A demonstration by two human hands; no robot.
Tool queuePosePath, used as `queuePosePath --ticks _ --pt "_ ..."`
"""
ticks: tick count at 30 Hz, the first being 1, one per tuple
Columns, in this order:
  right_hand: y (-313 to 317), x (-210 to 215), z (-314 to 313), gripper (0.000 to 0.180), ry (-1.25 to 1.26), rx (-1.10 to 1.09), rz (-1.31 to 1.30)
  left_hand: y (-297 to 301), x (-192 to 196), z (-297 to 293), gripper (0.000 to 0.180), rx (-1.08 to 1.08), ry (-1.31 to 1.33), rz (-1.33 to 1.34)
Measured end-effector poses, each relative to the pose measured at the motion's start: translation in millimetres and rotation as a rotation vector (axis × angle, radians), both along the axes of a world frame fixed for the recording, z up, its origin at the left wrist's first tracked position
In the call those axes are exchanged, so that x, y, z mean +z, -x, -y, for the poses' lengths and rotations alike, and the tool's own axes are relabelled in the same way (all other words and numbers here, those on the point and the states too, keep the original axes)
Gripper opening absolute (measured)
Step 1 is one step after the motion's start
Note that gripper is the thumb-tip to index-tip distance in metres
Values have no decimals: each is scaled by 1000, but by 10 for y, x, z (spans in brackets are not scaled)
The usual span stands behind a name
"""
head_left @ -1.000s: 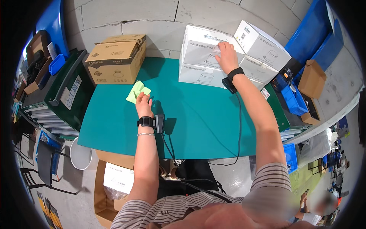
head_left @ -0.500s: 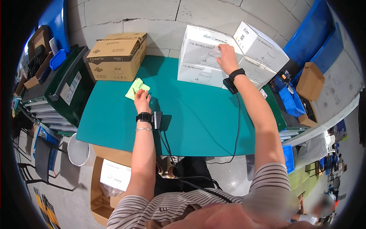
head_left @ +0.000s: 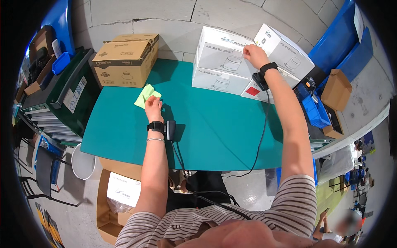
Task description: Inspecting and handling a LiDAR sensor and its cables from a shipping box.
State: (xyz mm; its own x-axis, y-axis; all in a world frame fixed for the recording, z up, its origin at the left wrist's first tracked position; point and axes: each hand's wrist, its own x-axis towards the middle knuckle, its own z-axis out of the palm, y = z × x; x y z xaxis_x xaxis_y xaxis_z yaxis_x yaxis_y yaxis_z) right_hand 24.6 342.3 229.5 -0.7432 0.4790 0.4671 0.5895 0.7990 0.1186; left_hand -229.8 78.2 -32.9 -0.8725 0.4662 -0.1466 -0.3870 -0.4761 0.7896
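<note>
Grey block wall (head_left: 165,17) behind; teal table (head_left: 215,132) in front of it, long side running left to right. Yellow-green cloth (head_left: 143,97) on the left half, just in front of the brown box (head_left: 128,70). Left hand (head_left: 153,106) at the cloth's near right side, fingers loosely bent, fingertips over its border; cannot tell whether they pinch it. Right hand (head_left: 256,57) at the upper white box (head_left: 217,53), back right, fingers curled over the right end of its front; firm hold or mere touch: cannot tell.

Edges: cloth sits well inside the table's curved left edge and well back from the front edge. Teal surface stretches from the left hand across to the white boxes and forward to the person. Brown box bounds the cloth at the back. Black cable (head_left: 261,142) hangs from the right wrist strap (head_left: 261,79) down across the right half, past the front edge.

Orientation: cloth crumpled, a fold standing up; one corner points to the wall, longer axis roughly back to front, leaning left toward the person. Upper white box rests on the lower white box (head_left: 219,80); printed front faces the person, long axis left to right, right end slightly nearer.
</note>
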Motion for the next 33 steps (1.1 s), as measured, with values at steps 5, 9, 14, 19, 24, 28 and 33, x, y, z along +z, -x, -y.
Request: queuePosePath --ticks 5,9,14,19,24,28,33 --pt "9 123 -8 15 131 -20 138 -4 -9 -18 24 -4 -13 4" --pt "18 5 102 14 34 -45 128 -21 -3 17 23 3 -11 -12" --pt "21 42 -4 14 38 -142 85 -28 -71 -79 25 -12 55 -104" --pt "220 102 280 12 26 -28 133 22 -181 -123 31 7 181 -278" --pt "116 -65 988 12 59 140 15 75 -206 -101 32 -19 164 -277" --pt "-292 -270 1508 8 -72 252 39 -182 224 1 54 -382 -7 -80" --pt "-744 -641 2080 5 -114 376 59 -468 579 179 76 -854 -176 -45"
